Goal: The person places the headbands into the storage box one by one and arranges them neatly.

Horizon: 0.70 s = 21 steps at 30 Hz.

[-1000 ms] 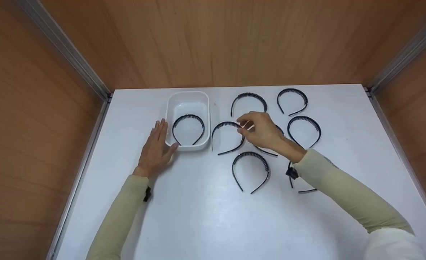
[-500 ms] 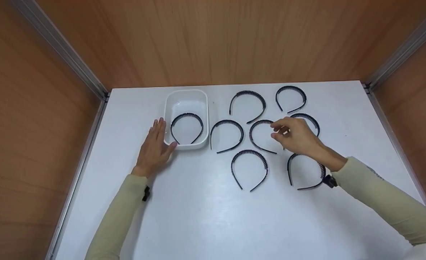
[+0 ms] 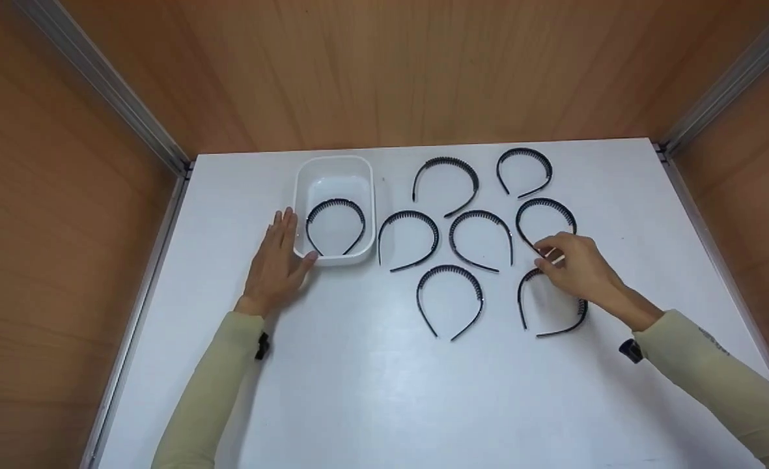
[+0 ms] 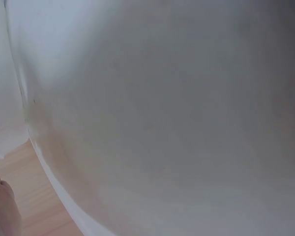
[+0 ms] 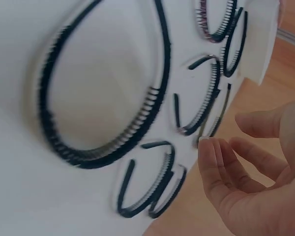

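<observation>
My left hand [image 3: 272, 267] lies with straight fingers along the left side of a white plastic tray [image 3: 333, 161], its thumb at the front corner. Inside the tray is a black toothed headband [image 3: 336, 202]. My right hand [image 3: 576, 268] is over the table at the right, thumb and fingers apart in the right wrist view. Its fingertips are at the lower end of another black headband [image 3: 545, 202]; contact cannot be told. Beneath this hand a lower headband [image 3: 520, 306] is partly hidden. The left wrist view shows mostly a blurred white surface.
Several more black headbands lie spread on the white table: a back middle one [image 3: 448, 161], a back right one [image 3: 525, 152], one beside the tray [image 3: 409, 214], a central one [image 3: 480, 214] and a front one [image 3: 450, 269]. Wooden panels [image 3: 384, 71] enclose the back and sides.
My right hand has moved right and toward me, from above the central headbands to the right-hand ones. My left hand stays at the tray. The headbands lie as before.
</observation>
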Each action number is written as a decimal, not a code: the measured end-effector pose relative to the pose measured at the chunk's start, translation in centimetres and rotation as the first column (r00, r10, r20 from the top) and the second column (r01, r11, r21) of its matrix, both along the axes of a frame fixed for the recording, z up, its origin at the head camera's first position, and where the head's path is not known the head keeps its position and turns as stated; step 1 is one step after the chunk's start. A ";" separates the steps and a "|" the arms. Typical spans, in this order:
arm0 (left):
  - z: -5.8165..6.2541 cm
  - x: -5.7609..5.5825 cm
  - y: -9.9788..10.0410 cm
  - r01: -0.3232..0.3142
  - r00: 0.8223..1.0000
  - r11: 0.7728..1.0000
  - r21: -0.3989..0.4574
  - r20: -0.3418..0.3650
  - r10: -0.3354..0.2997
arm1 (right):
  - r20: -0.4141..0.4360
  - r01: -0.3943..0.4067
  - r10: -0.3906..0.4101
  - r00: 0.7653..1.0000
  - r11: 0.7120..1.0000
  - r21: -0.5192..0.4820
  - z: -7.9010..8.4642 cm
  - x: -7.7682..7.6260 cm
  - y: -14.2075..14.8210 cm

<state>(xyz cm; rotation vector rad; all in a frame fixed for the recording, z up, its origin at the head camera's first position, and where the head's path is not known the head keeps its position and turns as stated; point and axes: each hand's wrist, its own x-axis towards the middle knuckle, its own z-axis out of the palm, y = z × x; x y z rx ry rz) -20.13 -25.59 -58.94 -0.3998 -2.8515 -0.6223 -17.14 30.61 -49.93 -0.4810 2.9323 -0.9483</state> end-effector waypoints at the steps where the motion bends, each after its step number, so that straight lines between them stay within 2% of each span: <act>1: 0.1 0.0 0.0 0.002 1.000 1.000 0.000 -0.003 -0.002 | -0.003 0.009 -0.009 1.000 1.000 0.007 -0.3 0.2 0.4; 6: 0.0 -0.1 0.0 0.009 1.000 1.000 0.000 -0.018 -0.009 | 0.006 0.056 -0.056 0.998 0.998 0.024 -1.4 0.8 2.7; 13: -0.2 -0.1 0.0 0.008 1.000 1.000 -0.001 -0.008 -0.008 | 0.081 0.088 -0.092 0.992 0.995 0.055 -2.9 1.0 5.4; 21: -0.2 0.1 0.1 0.005 1.000 1.000 -0.002 0.002 -0.005 | 0.166 0.100 -0.116 0.979 0.989 0.105 -4.0 2.1 6.6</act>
